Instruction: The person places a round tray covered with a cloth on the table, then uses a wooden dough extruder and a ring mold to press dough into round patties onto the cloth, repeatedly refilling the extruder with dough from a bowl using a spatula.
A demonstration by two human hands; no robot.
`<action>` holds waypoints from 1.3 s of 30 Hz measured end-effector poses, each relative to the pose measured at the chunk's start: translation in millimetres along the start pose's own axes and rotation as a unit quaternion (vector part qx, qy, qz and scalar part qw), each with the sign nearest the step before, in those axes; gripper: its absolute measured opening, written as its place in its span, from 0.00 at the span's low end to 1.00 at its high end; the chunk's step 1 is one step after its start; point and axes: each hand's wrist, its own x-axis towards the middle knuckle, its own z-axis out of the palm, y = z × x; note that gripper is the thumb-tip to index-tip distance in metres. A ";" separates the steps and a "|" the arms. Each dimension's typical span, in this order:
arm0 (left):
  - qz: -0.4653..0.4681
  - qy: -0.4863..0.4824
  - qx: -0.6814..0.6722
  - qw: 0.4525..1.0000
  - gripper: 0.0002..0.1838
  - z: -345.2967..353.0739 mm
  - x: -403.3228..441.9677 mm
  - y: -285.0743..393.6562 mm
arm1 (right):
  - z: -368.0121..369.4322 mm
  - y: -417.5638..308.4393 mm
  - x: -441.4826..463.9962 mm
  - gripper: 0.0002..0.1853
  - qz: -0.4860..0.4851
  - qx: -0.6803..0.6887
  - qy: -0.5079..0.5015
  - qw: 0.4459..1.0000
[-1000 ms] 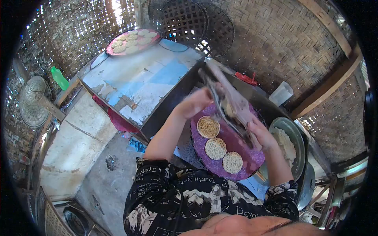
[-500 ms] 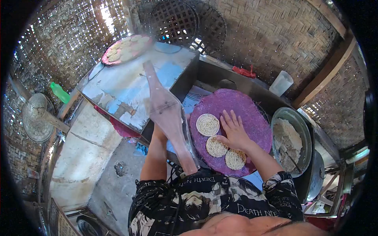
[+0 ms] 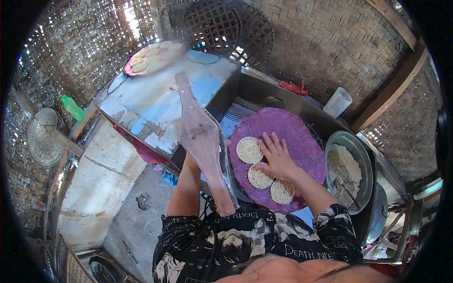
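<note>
My right hand (image 3: 278, 160) is spread over a round purple board (image 3: 302, 137), holding nothing. Its index fingertip is at the rim of a white ring (image 3: 238, 155) filled with pale noodle-like strands, and the thumb lies by a round strand cake (image 3: 259, 177). A second cake (image 3: 282, 192) sits below the palm, partly under the wrist. In front of my left hand is a wooden paddle-shaped press (image 3: 200, 132). The press hides most of that hand; its forearm (image 3: 186, 188) shows below, and a bit of skin appears at the board's left edge.
To the right stands a green basin (image 3: 370, 170) with pale dough or flour and a stick. A pink tray (image 3: 153, 59) of pale rounds rests on the worn table (image 3: 160, 104). Behind are a clear plastic cup (image 3: 337, 102) and a red bag (image 3: 293, 87); a green bottle (image 3: 72, 108) is left.
My right hand has shifted slightly left, bringing its fingers closer to the filled ring. The cakes keep their places on the board. The view has tilted a little.
</note>
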 end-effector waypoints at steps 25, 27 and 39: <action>0.034 -0.102 0.004 0.994 0.09 -11.9 1.7 -3.8 | -13.1 14.4 37.8 0.08 0.066 0.076 0.145 0.984; 0.034 -0.095 0.008 0.995 0.09 -8.3 -0.4 -1.1 | -13.8 14.8 40.2 0.08 0.069 0.072 0.107 0.989; 0.096 -0.006 0.144 0.985 0.19 -5.3 -13.9 -1.4 | -58.1 66.5 -27.4 0.08 0.109 0.061 0.200 0.972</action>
